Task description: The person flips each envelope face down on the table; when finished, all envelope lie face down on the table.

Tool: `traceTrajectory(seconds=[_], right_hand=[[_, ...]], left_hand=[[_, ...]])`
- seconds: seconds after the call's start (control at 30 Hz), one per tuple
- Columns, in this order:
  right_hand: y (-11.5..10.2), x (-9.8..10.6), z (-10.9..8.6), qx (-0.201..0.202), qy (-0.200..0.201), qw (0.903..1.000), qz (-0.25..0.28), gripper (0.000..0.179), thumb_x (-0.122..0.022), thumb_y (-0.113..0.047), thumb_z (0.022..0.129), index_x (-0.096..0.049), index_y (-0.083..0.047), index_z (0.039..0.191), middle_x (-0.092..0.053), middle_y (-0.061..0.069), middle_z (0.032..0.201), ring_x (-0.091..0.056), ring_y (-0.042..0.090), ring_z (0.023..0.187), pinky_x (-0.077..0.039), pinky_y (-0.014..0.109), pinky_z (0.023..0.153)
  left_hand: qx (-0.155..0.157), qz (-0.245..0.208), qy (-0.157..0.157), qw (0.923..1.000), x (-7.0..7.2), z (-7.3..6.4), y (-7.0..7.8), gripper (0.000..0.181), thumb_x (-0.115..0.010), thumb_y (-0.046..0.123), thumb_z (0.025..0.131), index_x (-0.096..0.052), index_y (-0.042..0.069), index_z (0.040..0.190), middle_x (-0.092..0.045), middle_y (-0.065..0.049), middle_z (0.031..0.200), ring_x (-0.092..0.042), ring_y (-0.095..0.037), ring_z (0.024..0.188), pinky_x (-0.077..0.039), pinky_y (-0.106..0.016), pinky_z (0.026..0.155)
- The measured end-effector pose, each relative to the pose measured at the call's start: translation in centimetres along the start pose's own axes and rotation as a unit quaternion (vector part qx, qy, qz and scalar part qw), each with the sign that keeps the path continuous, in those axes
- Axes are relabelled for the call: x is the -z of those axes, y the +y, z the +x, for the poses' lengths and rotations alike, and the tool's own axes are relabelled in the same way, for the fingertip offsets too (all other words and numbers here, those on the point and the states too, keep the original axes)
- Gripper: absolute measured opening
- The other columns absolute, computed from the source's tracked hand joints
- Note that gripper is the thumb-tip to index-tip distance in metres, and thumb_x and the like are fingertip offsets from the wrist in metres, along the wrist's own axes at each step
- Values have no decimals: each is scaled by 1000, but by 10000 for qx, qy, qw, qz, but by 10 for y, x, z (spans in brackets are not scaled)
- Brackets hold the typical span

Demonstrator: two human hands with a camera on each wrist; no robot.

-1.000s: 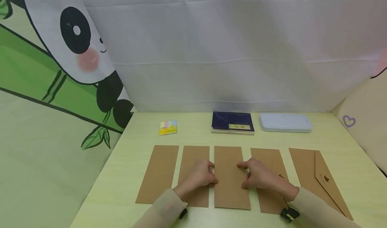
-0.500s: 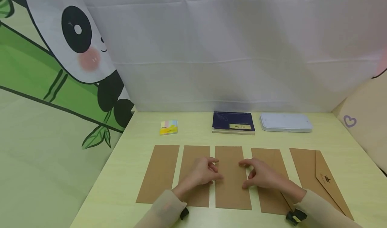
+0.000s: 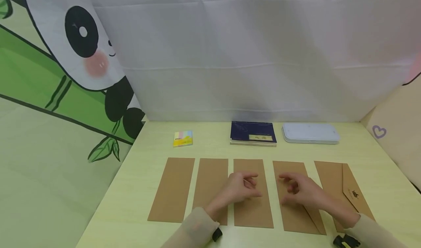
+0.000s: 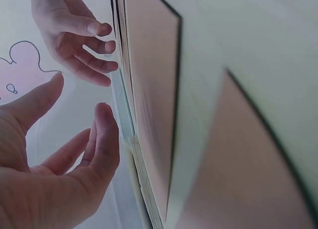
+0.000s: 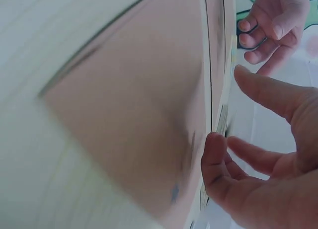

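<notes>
Several brown paper envelopes lie in a row on the table. Over the middle envelope (image 3: 251, 215) hovers my left hand (image 3: 238, 187), thumb and fingers apart with nothing between them. My right hand (image 3: 304, 191) is above the envelope (image 3: 300, 218) to the right of the middle one, its fingers loosely bent and holding nothing. Both wrist views show a gap under the hands. At the far right, another envelope (image 3: 332, 175) shows its flap with a small crown print, partly covered by the right forearm. Two plain envelopes, the left one (image 3: 172, 189) and its neighbour (image 3: 210, 175), lie to the left.
Along the back stand a small pack of sticky notes (image 3: 183, 138), a dark blue notebook (image 3: 252, 132) on another pale-edged book or pad, and a pale flat case (image 3: 310, 133). A white cloth (image 3: 223, 58) hangs behind the table (image 3: 210, 151).
Both hands have come off the middle envelope's edges and shifted right, the left now over that envelope, the right over its neighbour. The envelopes stay in place.
</notes>
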State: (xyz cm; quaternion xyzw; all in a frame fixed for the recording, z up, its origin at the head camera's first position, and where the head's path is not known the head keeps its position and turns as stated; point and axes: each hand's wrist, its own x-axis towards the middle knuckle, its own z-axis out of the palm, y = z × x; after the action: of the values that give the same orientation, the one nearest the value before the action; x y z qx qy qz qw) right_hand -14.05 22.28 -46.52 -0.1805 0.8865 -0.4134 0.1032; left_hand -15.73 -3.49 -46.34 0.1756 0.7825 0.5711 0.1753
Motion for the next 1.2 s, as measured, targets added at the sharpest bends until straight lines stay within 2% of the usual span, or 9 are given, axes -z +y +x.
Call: traceTrajectory(seconds=[0.2,0.4,0.53,0.6,0.73,0.8,0.87,1.03,1.2], right_hand=[[10,18,-12,-442,67,9989,-150,72,-87,-17,67,-53,13,122,-61,14,106,-56,22,82,-48,30,66],[17,32,-19,-753,64,9935,-852,77,-88,-19,65,-51,16,123,-60,21,112,-60,28,89,-50,36,68],[22,36,-23,-960,76,9902,-1009,79,-88,-22,65,-51,16,123,-59,25,114,-62,29,88,-50,38,68],[23,38,-24,-1036,42,9895,-1004,79,-89,-21,64,-51,17,123,-58,27,115,-62,31,88,-51,40,69],[24,39,-24,-1266,-54,9864,-1052,81,-89,-18,62,-50,18,123,-60,25,111,-62,31,89,-51,43,71],[24,40,-24,-1354,-77,9848,-1085,83,-90,-17,61,-49,18,123,-60,24,109,-60,30,87,-51,43,71],[23,40,-23,-1434,-87,9836,-1093,85,-91,-16,59,-48,19,124,-59,24,107,-59,28,85,-50,42,70],[23,39,-21,-1573,-68,9809,-1138,89,-92,-16,56,-46,22,122,-58,27,106,-59,26,82,-49,40,69],[22,39,-20,-1610,-56,9759,-1475,89,-93,-20,55,-48,22,120,-58,29,106,-57,28,83,-48,42,70]], left_hand=[[-8,227,-128,9997,-18,13,7,59,-86,5,67,-62,-5,121,-65,-7,94,-63,-4,71,-51,-21,63],[194,834,-194,9961,-32,25,13,64,-88,10,65,-62,-1,122,-64,0,91,-61,0,69,-48,-18,67],[433,1499,-213,9875,-43,32,20,62,-88,15,64,-65,4,121,-62,7,85,-56,1,66,-45,-17,65],[446,1844,-229,9816,-47,36,22,59,-89,15,64,-66,4,118,-60,8,81,-53,1,64,-43,-17,63],[357,2312,-294,9718,-54,42,23,42,-90,15,62,-69,4,97,-55,8,76,-47,-3,61,-39,-17,58],[335,2487,-295,9676,-57,44,22,35,-90,15,61,-66,7,84,-52,8,73,-45,-3,61,-37,-18,56],[330,2634,-313,9636,-59,45,21,36,-91,16,60,-59,9,74,-47,8,69,-42,-5,59,-34,-19,53],[452,2903,-302,9554,-65,47,19,43,-92,16,58,-49,10,64,-32,6,59,-32,-8,54,-25,-22,48],[723,2972,-224,9518,-68,48,21,42,-92,16,57,-50,10,59,-33,4,56,-32,-10,49,-26,-24,44]])
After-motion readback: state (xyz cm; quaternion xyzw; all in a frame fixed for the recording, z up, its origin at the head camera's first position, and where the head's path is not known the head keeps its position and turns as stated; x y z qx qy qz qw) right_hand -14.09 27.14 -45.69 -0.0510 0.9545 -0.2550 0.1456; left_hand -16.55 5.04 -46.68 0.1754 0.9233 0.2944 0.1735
